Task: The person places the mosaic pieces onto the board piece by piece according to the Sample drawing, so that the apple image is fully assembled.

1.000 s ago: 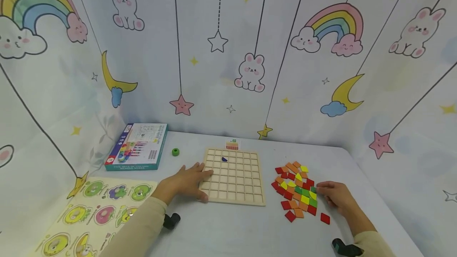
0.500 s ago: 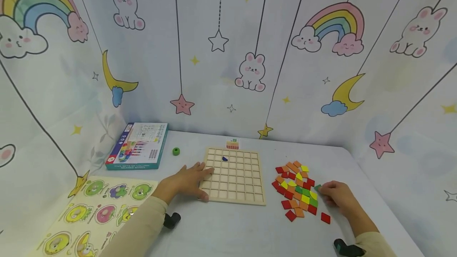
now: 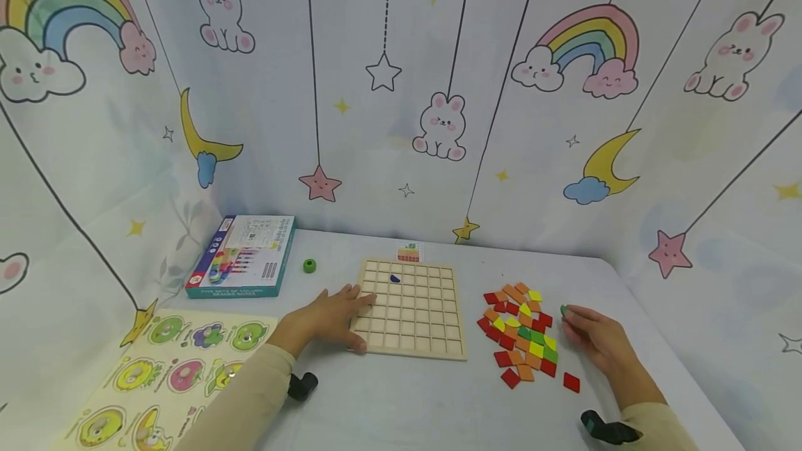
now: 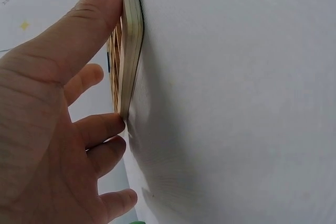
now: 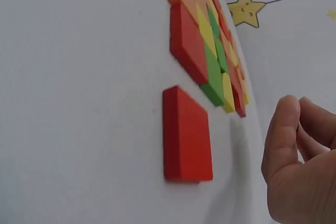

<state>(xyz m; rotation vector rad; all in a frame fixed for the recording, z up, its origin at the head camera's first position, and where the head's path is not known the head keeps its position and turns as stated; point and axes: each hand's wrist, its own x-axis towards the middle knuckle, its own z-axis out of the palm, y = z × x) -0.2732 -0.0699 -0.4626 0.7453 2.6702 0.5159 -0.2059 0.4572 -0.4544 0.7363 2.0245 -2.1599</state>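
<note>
A wooden grid board (image 3: 432, 329) lies on the white table, with a small dark blue piece (image 3: 395, 279) in one of its upper cells. My left hand (image 3: 328, 317) rests with spread fingers at the board's left side; in the left wrist view its thumb and a fingertip touch the board's edge (image 4: 131, 40). Beyond the right side of a cluster of red, orange, yellow and green tiles (image 3: 523, 344), my right hand (image 3: 598, 339) pinches a small green tile (image 3: 564, 310), raised off the table. That tile is hidden behind the fingers in the right wrist view.
A lone red tile (image 3: 571, 382) lies near the right hand. Left of the board are a green bead (image 3: 310, 266), a boxed set (image 3: 250, 256) and a fruit-picture board (image 3: 134, 336). A small picture card (image 3: 409, 252) lies behind the grid. Printed curtains (image 3: 376, 131) surround the table.
My right hand has drawn the green tile off the cluster's right edge and moved it up and away to the right. The left hand has stayed in place.
</note>
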